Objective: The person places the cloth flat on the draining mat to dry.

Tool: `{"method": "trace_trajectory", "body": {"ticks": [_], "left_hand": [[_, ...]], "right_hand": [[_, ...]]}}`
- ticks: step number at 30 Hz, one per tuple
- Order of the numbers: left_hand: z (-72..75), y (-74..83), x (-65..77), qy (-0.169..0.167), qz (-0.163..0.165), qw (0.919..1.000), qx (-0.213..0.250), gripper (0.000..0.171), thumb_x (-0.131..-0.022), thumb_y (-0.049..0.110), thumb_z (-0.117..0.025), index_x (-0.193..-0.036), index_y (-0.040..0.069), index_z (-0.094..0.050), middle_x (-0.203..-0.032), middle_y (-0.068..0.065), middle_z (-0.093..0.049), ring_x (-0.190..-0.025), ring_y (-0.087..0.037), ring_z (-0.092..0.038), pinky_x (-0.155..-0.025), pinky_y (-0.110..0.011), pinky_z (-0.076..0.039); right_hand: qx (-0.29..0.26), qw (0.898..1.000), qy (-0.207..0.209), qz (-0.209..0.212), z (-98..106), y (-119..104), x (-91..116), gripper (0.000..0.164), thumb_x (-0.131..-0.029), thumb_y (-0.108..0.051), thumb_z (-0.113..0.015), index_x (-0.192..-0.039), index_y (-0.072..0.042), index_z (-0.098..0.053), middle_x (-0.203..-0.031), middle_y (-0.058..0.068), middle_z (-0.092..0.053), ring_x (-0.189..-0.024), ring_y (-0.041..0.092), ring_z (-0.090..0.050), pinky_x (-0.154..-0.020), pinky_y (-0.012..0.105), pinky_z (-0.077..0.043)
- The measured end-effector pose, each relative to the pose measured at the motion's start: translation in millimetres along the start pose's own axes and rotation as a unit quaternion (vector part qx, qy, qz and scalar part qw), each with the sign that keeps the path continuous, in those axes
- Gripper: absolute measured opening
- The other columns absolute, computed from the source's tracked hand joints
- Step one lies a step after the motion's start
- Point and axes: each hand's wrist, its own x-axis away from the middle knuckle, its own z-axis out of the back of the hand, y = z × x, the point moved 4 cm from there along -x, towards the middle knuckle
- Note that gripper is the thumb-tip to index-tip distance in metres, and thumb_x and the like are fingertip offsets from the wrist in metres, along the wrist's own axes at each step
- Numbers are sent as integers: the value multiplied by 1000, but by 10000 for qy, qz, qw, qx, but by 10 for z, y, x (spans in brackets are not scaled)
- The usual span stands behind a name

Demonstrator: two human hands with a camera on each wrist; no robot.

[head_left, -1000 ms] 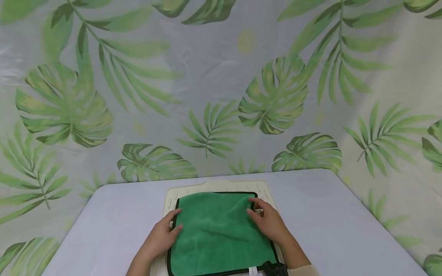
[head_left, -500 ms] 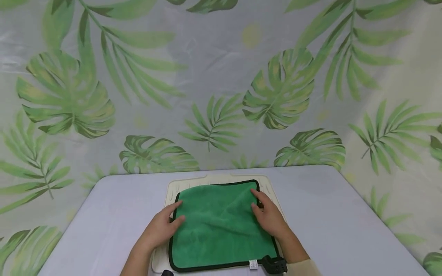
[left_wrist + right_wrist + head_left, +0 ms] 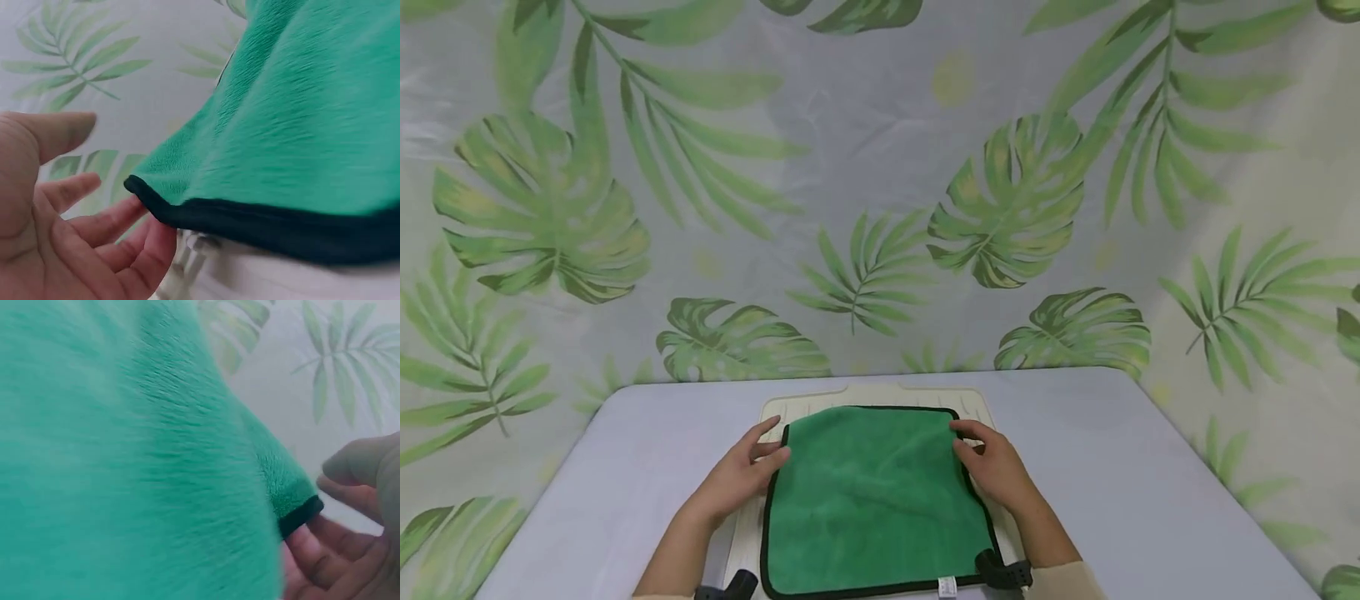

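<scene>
A green plush cleaning cloth (image 3: 880,500) with a black border covers much of a cream grooved board (image 3: 793,406). My left hand (image 3: 736,477) is at the cloth's left edge. In the left wrist view its fingers (image 3: 106,231) are under a raised part of the black border, while the thumb stands apart from the fabric. On the opposite side, my right hand (image 3: 1000,471) is at the upper right edge. The right wrist view shows its fingers (image 3: 331,550) beneath a bordered corner and the thumb clear of it. Part of those fingers is hidden by the cloth.
Under the board is a white table (image 3: 1120,483) with rounded far corners. A leaf-patterned curtain (image 3: 865,167) hangs right behind it. Black straps, one at the left wrist (image 3: 727,586) and one at the right (image 3: 1004,573), sit near the cloth's lower edge.
My left hand has drawn back leftward from over the cloth to its edge. The right hand has shifted slightly outward too, and the cloth's upper right fold has flattened.
</scene>
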Motion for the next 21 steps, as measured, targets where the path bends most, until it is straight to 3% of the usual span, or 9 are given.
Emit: {"method": "trace_trajectory", "body": {"ticks": [4,7,10,14,16,21], "left_hand": [[-9,6,-206,-207,-78,9993,313,66,-106,41,-54,-161,13,-31,-152,-29,-47,-130,-44,-59,-104,-53,-52],[-61,-8,-284,-183,-135,9995,213,66,-105,46,-53,-159,11,-35,-158,-25,-42,-143,-45,-46,-114,-57,-43],[-77,-30,-275,121,-226,9997,-32,65,-105,46,-54,-158,13,-38,-163,-22,-36,-146,-44,-42,-114,-58,-43],[-34,-42,-239,658,-425,9969,-82,58,-105,43,-56,-156,19,-42,-161,-19,-41,-137,-41,-54,-104,-54,-52],[-18,-54,-239,762,-469,9960,-90,56,-105,42,-55,-156,20,-43,-160,-19,-43,-135,-40,-56,-102,-52,-53],[-51,-141,-250,577,-302,9976,-255,60,-106,44,-53,-156,13,-43,-159,-22,-43,-142,-46,-46,-108,-54,-49]], "right_hand": [[220,9990,-397,-21,-15,-41,-108,42,-105,-22,-57,-144,-6,-57,-147,22,-55,-133,44,-54,-101,54,-52],[550,9971,-517,-128,-50,-69,-162,43,-105,-22,-58,-144,-5,-57,-149,24,-54,-136,48,-50,-103,59,-49],[603,9976,-332,-120,-81,-111,-211,45,-105,-21,-56,-149,-8,-53,-143,26,-58,-121,46,-61,-87,52,-56],[312,9995,-5,81,-73,-187,-282,51,-107,-21,-54,-157,-16,-42,-150,24,-52,-112,40,-65,-75,40,-55],[324,9995,22,38,-55,-188,-303,53,-107,-21,-54,-158,-16,-40,-159,21,-43,-121,40,-63,-80,42,-56],[714,9965,-211,-387,-53,-68,-292,51,-105,-22,-55,-154,-10,-44,-156,23,-47,-124,43,-62,-88,49,-58]]}}
